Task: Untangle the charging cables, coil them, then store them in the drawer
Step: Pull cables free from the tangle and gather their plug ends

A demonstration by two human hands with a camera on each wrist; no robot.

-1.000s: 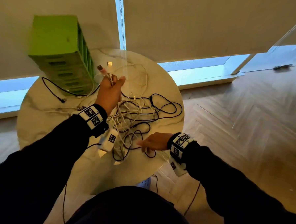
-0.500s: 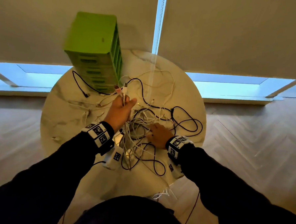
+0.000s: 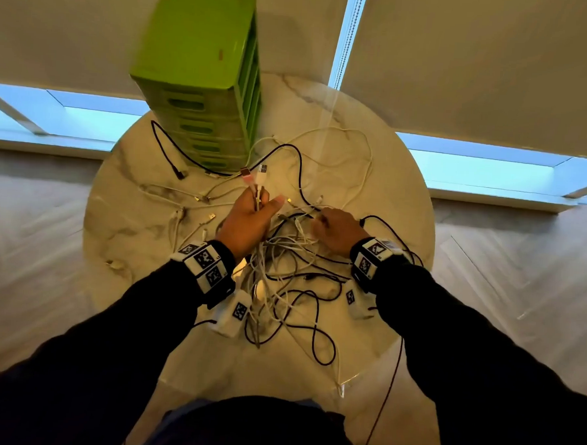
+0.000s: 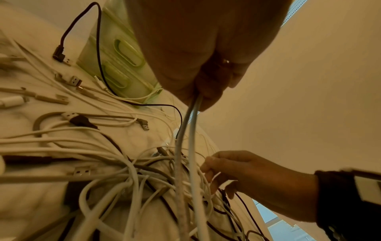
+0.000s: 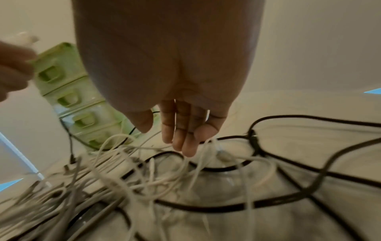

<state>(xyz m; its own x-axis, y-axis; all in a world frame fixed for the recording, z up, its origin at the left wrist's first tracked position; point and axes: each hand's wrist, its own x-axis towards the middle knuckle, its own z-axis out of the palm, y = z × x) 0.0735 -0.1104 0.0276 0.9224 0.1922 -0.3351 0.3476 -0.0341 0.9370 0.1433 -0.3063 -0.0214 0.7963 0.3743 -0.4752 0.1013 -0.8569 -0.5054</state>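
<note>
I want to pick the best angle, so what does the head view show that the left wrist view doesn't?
Only the head view shows the pink and white plugs sticking out above the left hand, and the whole round table.

Only the left wrist view shows the two cables running from that hand's grip down into the tangle.

Both show the green drawer unit, the cable tangle and the right hand.

The drawer tower (image 3: 204,81) stands on the table (image 3: 389,179) at eleven o'clock from my left hand (image 3: 248,220). The cable tangle (image 3: 282,276) lies at its five o'clock, my right hand (image 3: 339,231) at three, on the tangle.
</note>
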